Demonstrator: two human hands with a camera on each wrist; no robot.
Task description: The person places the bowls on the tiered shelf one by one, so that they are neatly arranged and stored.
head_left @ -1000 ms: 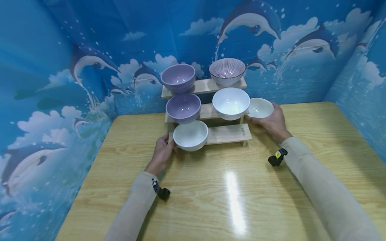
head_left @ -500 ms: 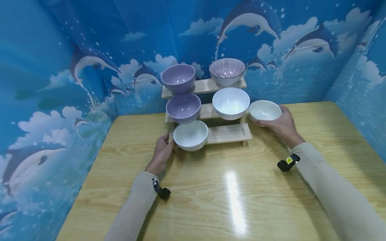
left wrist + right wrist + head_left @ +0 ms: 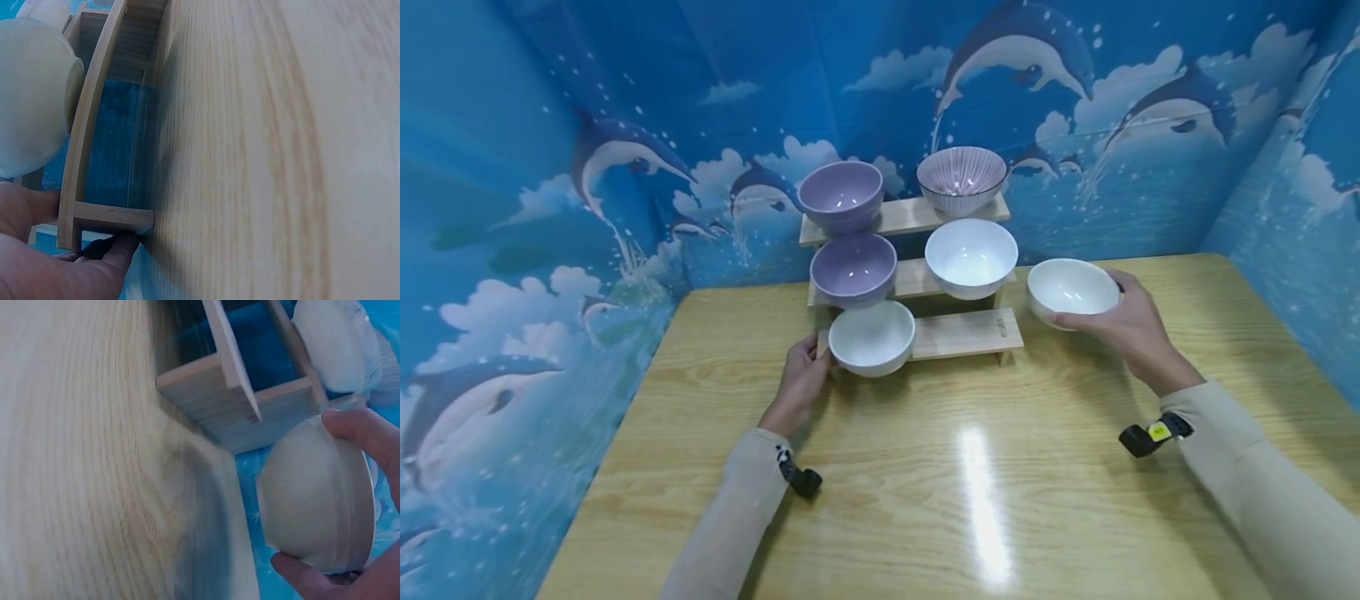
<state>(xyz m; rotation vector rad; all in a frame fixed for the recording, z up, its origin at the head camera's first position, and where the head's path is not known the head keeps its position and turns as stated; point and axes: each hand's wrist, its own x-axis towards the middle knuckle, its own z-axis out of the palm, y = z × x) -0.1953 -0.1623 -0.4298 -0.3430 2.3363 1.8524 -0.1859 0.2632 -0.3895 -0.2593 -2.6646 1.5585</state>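
Note:
My right hand (image 3: 1138, 329) grips a white bowl (image 3: 1072, 287) by its side, thumb at the near rim, to the right of the wooden stepped rack (image 3: 966, 335). Seen from the right wrist, that bowl hangs above the table, thumb and fingers spread around its wall. At the rack's front left end my left hand (image 3: 800, 383) pinches the lowest step; in the left wrist view the thumb is above the board and the fingers (image 3: 119, 256) lie against the end support. Close beside it, another white bowl (image 3: 872, 337) stands on the lowest step's left half.
On the middle step sit a purple bowl (image 3: 853, 268) and a white bowl (image 3: 972, 258). The top step bears a second purple bowl (image 3: 841, 196) and a striped bowl (image 3: 962, 181). A dolphin-print curtain (image 3: 737, 92) hangs behind the wooden table (image 3: 887, 500).
My right hand has carried its white bowl rightward and toward me, away from the rack's right side. The left hand stays at the lowest step, and the other bowls have kept their places.

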